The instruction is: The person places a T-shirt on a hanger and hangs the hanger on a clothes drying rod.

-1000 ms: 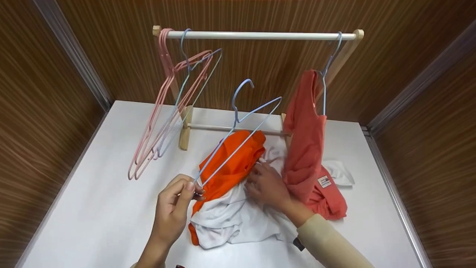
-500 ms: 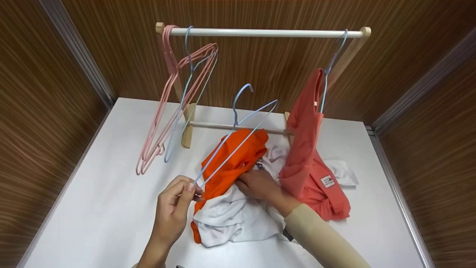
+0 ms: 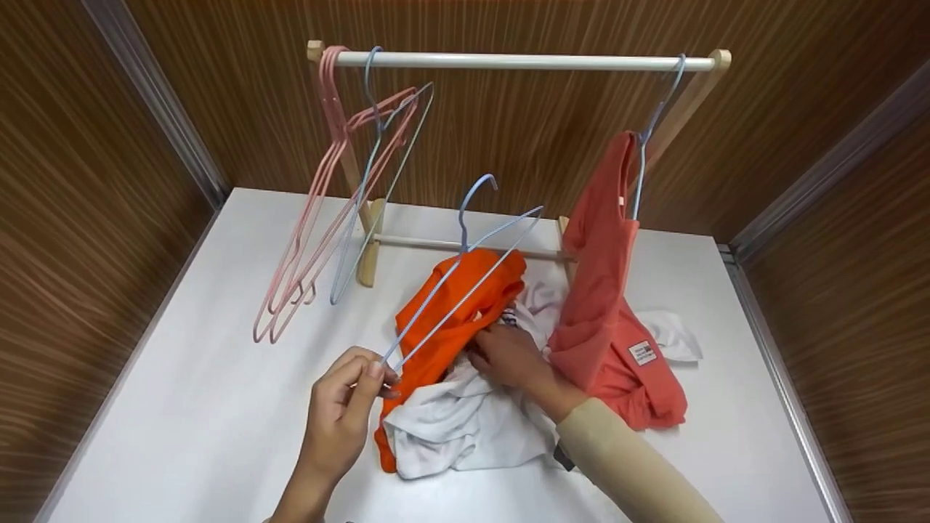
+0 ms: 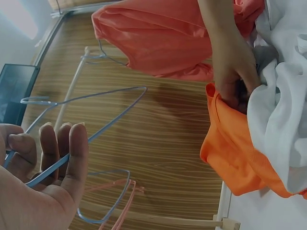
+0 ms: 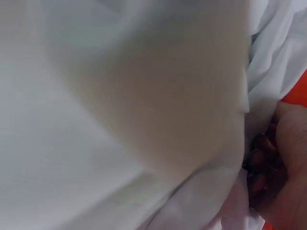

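Observation:
My left hand [image 3: 338, 418] pinches the lower corner of a blue clothes hanger [image 3: 430, 296], its hook pointing up. In the left wrist view, the hanger's wire [image 4: 108, 125] runs through the curled left fingers. On the table lies an orange garment [image 3: 461, 290], partly behind the hanger in the head view. My right hand [image 3: 512, 359] reaches in where this garment meets a white garment [image 3: 472, 428], its fingers curled at the orange fold and partly hidden. The right wrist view shows the curled right hand [image 5: 288, 167] close against white cloth, with orange behind.
A rack with a white rail [image 3: 508, 62] stands at the back. Pink hangers [image 3: 312, 196] and another blue hanger [image 3: 374, 145] hang at its left end. From the right end hangs a coral garment [image 3: 599, 269], its lower part lying on the table. Wood-grain walls [image 3: 94, 290] enclose the table.
My right hand has gone a little left, from on top of the clothes into the orange fold. The held hanger has dipped slightly; my left hand keeps its pinch.

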Available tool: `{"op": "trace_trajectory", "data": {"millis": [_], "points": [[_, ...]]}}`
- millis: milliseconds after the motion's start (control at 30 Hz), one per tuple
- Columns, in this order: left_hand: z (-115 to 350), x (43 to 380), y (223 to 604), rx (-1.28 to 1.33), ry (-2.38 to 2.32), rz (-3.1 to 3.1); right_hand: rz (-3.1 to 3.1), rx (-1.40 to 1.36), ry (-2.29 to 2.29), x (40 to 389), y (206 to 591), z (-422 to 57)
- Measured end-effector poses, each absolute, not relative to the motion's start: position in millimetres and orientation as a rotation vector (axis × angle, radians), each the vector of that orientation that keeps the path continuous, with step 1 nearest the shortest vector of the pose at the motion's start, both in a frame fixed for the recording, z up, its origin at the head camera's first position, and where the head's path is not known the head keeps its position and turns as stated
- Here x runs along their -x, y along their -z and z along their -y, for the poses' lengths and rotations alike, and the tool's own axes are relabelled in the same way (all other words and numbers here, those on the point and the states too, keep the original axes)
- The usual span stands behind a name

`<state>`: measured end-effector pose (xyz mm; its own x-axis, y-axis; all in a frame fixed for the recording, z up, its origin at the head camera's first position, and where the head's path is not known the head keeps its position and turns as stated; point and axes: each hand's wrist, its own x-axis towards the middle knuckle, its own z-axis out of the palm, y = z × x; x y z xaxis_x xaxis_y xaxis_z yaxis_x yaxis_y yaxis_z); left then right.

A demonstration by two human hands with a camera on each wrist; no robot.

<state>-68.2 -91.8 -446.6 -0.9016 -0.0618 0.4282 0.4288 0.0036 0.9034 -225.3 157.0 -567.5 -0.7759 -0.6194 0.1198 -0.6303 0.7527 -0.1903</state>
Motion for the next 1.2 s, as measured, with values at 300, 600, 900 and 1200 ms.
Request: {"op": "trace_trajectory", "data": {"millis": [300, 600, 900, 1200], "points": [[91.4, 67.8, 449.0, 0.365, 1.962, 1.944, 2.982, -0.921, -0.407, 227.2, 568.5, -161.7], [91.5, 67.2, 450.9, 0.355, 1.961, 1.945, 2.939, -0.610, -0.402, 230.3, 569.4, -166.3], [93.3, 66.3, 453.2, 0.358, 1.951, 1.950, 2.919, -0.493, -0.668, 234.7, 562.7, -177.4], [92.8, 67.7, 454.1, 0.358, 1.961, 1.952, 2.797, -0.895, -0.516, 235.4, 556.6, -191.1]]}}
